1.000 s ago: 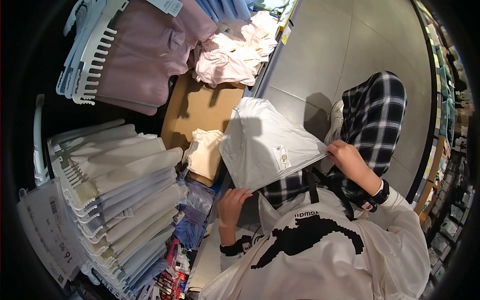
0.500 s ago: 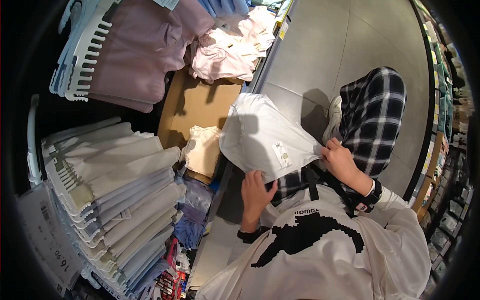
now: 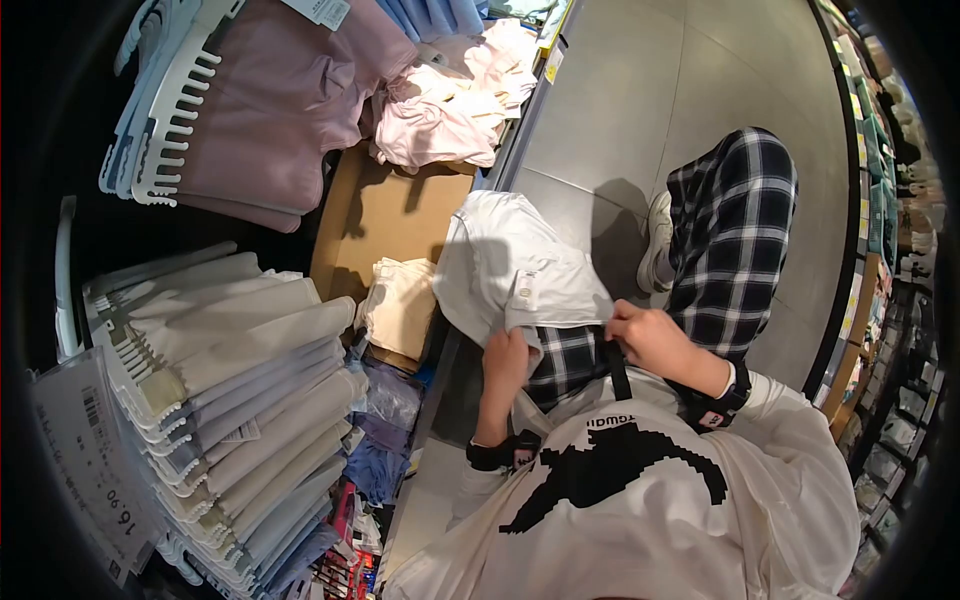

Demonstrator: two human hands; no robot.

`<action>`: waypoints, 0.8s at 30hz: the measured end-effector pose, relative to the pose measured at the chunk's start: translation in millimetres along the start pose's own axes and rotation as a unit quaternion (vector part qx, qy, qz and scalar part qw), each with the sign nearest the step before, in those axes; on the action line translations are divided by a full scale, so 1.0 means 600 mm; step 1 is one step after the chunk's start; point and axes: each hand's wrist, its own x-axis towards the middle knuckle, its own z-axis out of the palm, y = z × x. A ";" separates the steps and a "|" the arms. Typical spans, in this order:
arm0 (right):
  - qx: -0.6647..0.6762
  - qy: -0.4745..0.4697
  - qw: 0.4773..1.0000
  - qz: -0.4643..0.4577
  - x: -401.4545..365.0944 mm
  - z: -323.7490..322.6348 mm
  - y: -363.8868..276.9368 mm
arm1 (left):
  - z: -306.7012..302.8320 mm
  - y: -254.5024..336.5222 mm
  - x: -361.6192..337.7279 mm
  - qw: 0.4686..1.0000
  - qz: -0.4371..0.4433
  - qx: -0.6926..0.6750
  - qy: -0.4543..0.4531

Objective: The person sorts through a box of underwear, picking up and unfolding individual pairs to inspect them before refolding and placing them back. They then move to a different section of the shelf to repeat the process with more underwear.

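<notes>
A soft white garment (image 3: 500,240) is spread between my hands over my lap, its far part reaching toward the shelf edge. A small printed label (image 3: 525,289) shows on its near side. My left hand (image 3: 505,362) is closed on the near left edge, where a bit of cloth hangs folded by the fingers. My right hand (image 3: 645,335) pinches the near right corner, fingertips together. The near edge runs fairly straight between the two hands. Plaid trousers (image 3: 735,230) lie just beyond and below the right hand.
White and pale blue garments (image 3: 260,370) hang packed on the left, beside a price card (image 3: 95,460). Folded cream cloth (image 3: 398,305) lies by a cardboard box (image 3: 400,205). Pink garments (image 3: 440,120) are heaped farther up. Another stocked shelf (image 3: 880,220) borders the aisle floor (image 3: 610,100) on the right.
My left fingers have closed on the garment's edge, which was flat beside them before. My right hand has moved left and slightly down, and the cloth with its label has shifted left.
</notes>
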 end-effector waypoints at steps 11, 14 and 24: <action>0.070 0.037 0.997 0.021 0.059 0.081 -0.041 | 0.001 0.019 0.009 0.841 -0.071 -0.523 -0.120; 0.089 0.091 0.992 0.009 0.067 0.075 -0.033 | 0.000 0.018 0.009 0.846 -0.061 -0.526 -0.065; 0.002 0.176 0.978 -0.114 0.140 -0.122 -0.038 | -0.168 0.162 0.051 0.935 0.189 -0.014 0.300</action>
